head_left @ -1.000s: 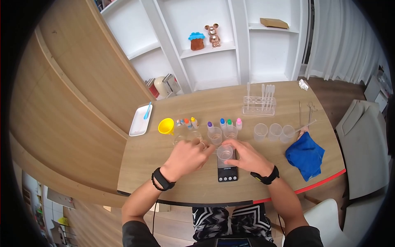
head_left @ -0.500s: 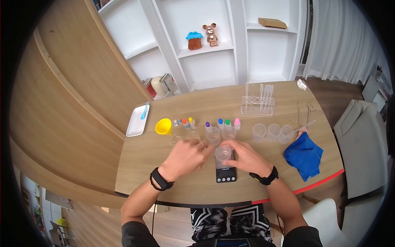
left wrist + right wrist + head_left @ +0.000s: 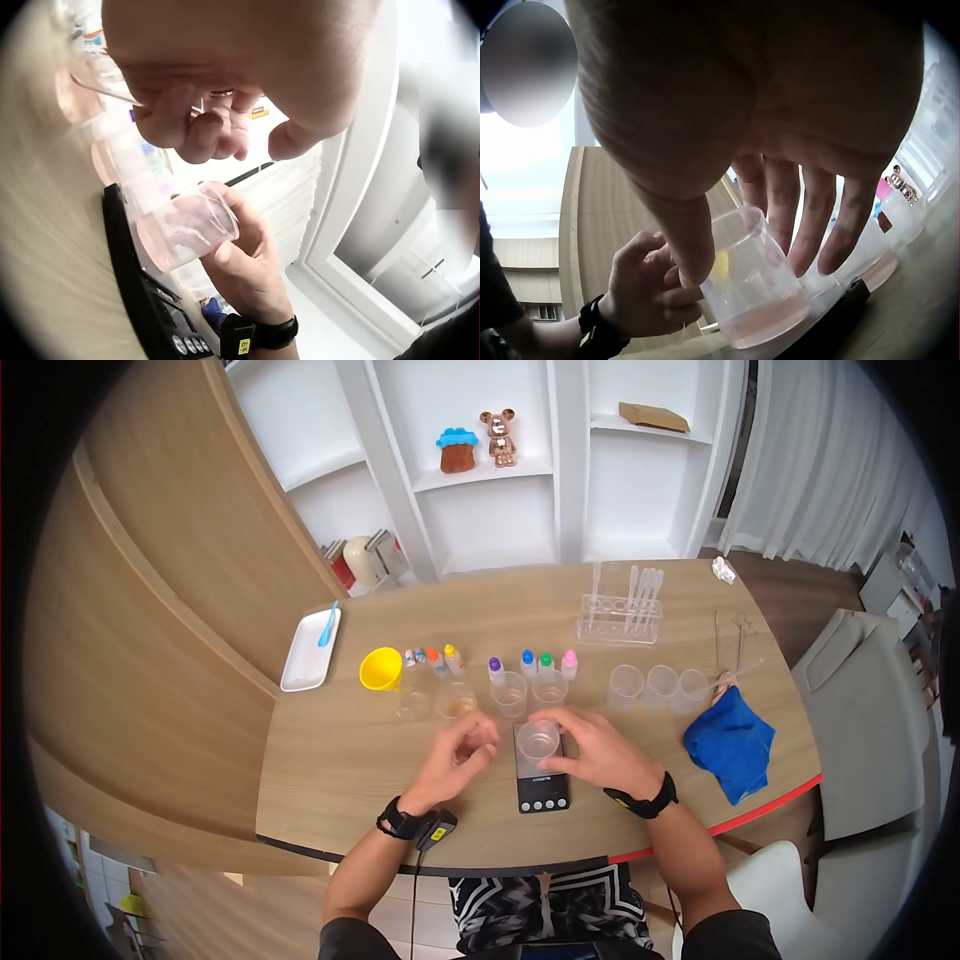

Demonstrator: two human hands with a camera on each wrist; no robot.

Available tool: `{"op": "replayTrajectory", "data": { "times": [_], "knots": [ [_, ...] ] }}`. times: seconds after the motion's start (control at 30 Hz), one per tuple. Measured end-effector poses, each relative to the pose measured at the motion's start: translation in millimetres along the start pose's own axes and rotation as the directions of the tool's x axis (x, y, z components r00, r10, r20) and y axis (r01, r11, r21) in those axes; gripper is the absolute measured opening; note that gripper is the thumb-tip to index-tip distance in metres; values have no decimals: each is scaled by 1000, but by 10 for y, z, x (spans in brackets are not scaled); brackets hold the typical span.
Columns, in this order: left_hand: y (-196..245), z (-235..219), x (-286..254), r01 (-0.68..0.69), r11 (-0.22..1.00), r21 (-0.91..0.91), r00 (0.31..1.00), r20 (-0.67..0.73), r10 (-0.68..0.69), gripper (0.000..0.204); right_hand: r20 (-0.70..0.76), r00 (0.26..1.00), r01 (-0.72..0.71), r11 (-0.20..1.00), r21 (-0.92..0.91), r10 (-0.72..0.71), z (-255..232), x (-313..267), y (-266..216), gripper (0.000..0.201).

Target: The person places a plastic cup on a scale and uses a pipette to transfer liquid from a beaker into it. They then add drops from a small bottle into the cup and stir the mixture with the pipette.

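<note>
A clear cup (image 3: pixel 539 742) with pale pink liquid stands on the black scale (image 3: pixel 543 793). My right hand (image 3: pixel 605 753) holds the cup from the right, thumb on the near side and fingers on the far side; in the right wrist view the liquid lies low in the cup (image 3: pixel 757 296). To the left of the cup, apart from it, my left hand (image 3: pixel 457 758) is raised with fingers curled. The left wrist view shows a thin rod (image 3: pixel 105 91) gripped in my left hand (image 3: pixel 225 82); its held end is hidden by the fingers.
Several clear cups (image 3: pixel 509 695) and dropper bottles (image 3: pixel 453 658) stand behind the scale. Left are a yellow funnel (image 3: pixel 380 669) and a white tray (image 3: pixel 304 664); right are a tube rack (image 3: pixel 620 628), more cups (image 3: pixel 626 687), metal tools and a blue cloth (image 3: pixel 732 744).
My left hand has drawn back from the cup's left side and turned, its fingers now curled towards me. My right hand stays at the cup. The head view has shifted slightly.
</note>
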State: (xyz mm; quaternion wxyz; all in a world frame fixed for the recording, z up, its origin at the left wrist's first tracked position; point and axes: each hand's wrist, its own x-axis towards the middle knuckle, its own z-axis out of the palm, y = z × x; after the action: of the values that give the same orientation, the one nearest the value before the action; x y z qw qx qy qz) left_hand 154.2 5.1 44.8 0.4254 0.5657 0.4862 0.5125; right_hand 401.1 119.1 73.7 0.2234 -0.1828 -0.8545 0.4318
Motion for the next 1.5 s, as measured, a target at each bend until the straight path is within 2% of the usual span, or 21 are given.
{"op": "replayTrajectory", "data": {
  "times": [0.07,0.27,0.4,0.47,0.6,0.7,0.8,0.9,1.0,1.1,1.2,1.3,1.5],
  "knots": [
    [-66,-35,-25,31,988,-154,999,14,-29,9,-7,1000,8,1000,-12,-9,11,6,14,55],
    [-343,-135,-111,30,966,-257,999,-10,-34,9,-20,1000,-24,999,-43,23,60,11,35,59],
    [-441,-169,-118,-89,951,-296,996,-6,91,19,-30,999,-26,994,-108,23,80,33,4,60],
    [-400,-162,-116,-132,945,-300,991,-9,136,24,-32,998,-63,995,-83,61,97,38,22,61],
    [-333,-173,-120,-95,957,-275,994,17,104,29,-29,994,-106,988,-109,104,97,55,-5,63],
    [-317,-186,-117,-90,956,-281,995,22,101,32,-32,999,-12,987,-161,7,104,59,30,66],
    [-320,-193,-112,-104,958,-269,993,19,114,34,-40,998,-45,998,-54,43,44,42,-32,58],
    [-334,-194,-110,-112,952,-284,993,14,121,36,-154,981,92,980,-178,-120,-77,10,-80,38],
    [-321,-202,-110,-104,954,-280,994,9,111,38,-92,987,112,970,-216,-135,-237,-121,-159,22],
    [-350,-218,-109,-116,963,-244,993,6,121,40,123,981,183,938,-295,-153,-250,-118,-268,19],
    [-360,-215,-94,-95,959,-266,994,18,103,41,358,912,339,862,-377,-202,-39,-61,-374,20],
    [-364,-206,-101,-94,963,-251,995,2,97,41,436,878,391,823,-412,-199,161,-113,-234,21],
    [-325,-219,-91,-93,966,-242,995,0,95,40,459,871,388,820,-421,-177,198,-156,-155,27]
  ]
}}
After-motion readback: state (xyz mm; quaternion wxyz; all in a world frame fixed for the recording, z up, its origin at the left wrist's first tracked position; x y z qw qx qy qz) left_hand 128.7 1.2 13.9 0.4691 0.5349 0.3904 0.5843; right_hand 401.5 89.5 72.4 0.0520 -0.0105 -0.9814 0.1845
